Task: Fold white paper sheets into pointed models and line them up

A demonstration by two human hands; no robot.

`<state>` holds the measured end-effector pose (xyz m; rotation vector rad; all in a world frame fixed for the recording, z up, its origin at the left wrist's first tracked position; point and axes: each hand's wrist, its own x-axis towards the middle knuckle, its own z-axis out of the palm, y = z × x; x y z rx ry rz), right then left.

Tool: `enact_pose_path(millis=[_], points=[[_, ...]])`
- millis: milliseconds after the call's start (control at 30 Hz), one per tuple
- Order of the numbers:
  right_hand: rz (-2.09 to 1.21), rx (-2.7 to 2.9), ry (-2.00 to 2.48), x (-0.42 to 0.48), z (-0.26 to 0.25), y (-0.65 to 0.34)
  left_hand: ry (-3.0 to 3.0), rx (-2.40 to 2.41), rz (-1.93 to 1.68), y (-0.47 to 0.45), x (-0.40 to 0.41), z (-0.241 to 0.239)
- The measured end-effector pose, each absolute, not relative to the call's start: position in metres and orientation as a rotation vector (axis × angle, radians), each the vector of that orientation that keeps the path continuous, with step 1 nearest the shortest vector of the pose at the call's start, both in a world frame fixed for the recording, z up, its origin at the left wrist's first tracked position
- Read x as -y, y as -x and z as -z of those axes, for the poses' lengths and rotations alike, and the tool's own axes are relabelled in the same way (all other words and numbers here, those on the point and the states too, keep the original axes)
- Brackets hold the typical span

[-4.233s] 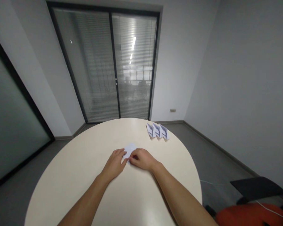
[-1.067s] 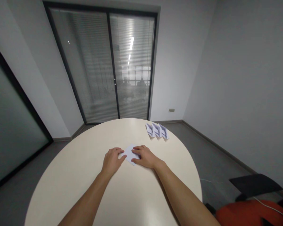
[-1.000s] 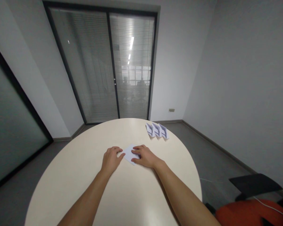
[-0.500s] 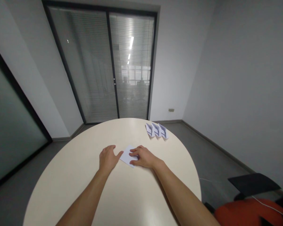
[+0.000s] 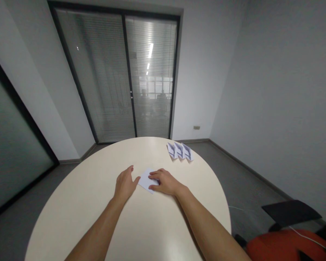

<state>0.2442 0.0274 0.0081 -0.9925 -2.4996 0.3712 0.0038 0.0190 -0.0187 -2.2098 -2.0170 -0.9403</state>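
A small folded white paper (image 5: 146,179) lies flat on the round cream table (image 5: 97,203). My right hand (image 5: 164,182) rests on its right part, fingers curled down and pressing the paper against the table. My left hand (image 5: 124,184) lies just left of the paper with its fingers stretched out flat, thumb tip near the paper's left edge. Three folded paper pieces (image 5: 180,151) sit in a row near the table's far right edge.
Glass sliding doors with blinds (image 5: 125,76) stand behind the table. A black chair part (image 5: 290,212) and something red-orange (image 5: 285,246) with a white cable are at the lower right, beyond the table edge. Grey floor surrounds the table.
My left hand has slid left off the paper and spread its fingers flat. My right hand has stayed on the paper, which now lies flat under it.
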Motion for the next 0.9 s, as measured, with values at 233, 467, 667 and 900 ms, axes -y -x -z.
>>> enact_pose_path(millis=[233,467,667,900], points=[[-0.343,2.487,0.994,-0.028,-0.006,-0.244,2.278,1.814,1.003,-0.008,-0.012,0.011],[-0.361,2.432,0.992,-0.029,-0.004,-0.244,2.768,1.615,1.064,-0.025,0.010,0.003],[-0.463,2.402,1.001,-0.032,-0.002,-0.251,2.927,1.411,0.983,-0.013,0.012,0.001],[-0.416,2.369,1.034,-0.037,-0.006,-0.256,2.940,1.468,0.905,-0.010,0.011,0.000]])
